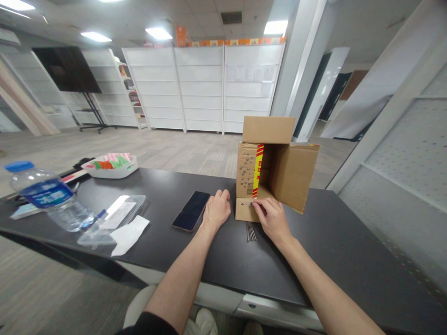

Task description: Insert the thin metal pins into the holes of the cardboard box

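Note:
A cardboard box (247, 170) stands on the dark table with its flaps spread and its opening facing me. Small round metal heads dot its left flap, and a few more sit on the lower flap. My right hand (274, 221) is at that lower flap, thumb and forefinger pinched on a tiny metal piece that looks like a nail. Below it on the tabletop lie several long nails (250, 231) in a row. My left hand (218, 208) rests left of the box, beside a phone (191, 211), its fingers curled; whatever they may hold is hidden.
To the left are a water bottle (52, 197), a clear plastic case (124, 214) and a piece of white paper (130, 235). A white tray (111, 173) with colourful contents sits by the far edge. The table's front edge (223, 286) runs below my forearms.

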Demonstrator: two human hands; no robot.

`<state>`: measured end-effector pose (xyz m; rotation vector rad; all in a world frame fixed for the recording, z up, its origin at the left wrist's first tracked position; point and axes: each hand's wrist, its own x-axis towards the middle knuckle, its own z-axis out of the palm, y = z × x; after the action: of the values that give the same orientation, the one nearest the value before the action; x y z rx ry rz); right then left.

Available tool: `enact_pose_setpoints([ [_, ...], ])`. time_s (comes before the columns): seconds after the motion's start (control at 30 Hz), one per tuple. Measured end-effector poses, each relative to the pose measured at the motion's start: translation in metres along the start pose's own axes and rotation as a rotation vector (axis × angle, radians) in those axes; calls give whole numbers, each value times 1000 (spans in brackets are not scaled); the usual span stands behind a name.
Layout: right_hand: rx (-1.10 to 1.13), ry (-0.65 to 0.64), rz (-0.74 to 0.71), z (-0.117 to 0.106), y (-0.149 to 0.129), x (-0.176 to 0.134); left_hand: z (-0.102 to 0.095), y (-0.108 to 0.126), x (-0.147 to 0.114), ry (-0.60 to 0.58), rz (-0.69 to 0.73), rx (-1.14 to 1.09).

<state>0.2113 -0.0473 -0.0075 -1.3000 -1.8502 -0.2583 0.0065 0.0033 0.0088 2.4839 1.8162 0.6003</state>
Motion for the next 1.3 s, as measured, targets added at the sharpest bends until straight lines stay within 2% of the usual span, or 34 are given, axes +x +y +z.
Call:
enact_pose_setpoints([
  [0.83,-111,-65,-2,0,-3,-2,0,0,0,6,1,6],
  [1.13,-34,-61,10,-8,-7,-3,0,1,0,-5,-4,-17],
  [1.3,63,-141,-14,-18,-15,-4,-2,2,-1,-10,-2,-13],
])
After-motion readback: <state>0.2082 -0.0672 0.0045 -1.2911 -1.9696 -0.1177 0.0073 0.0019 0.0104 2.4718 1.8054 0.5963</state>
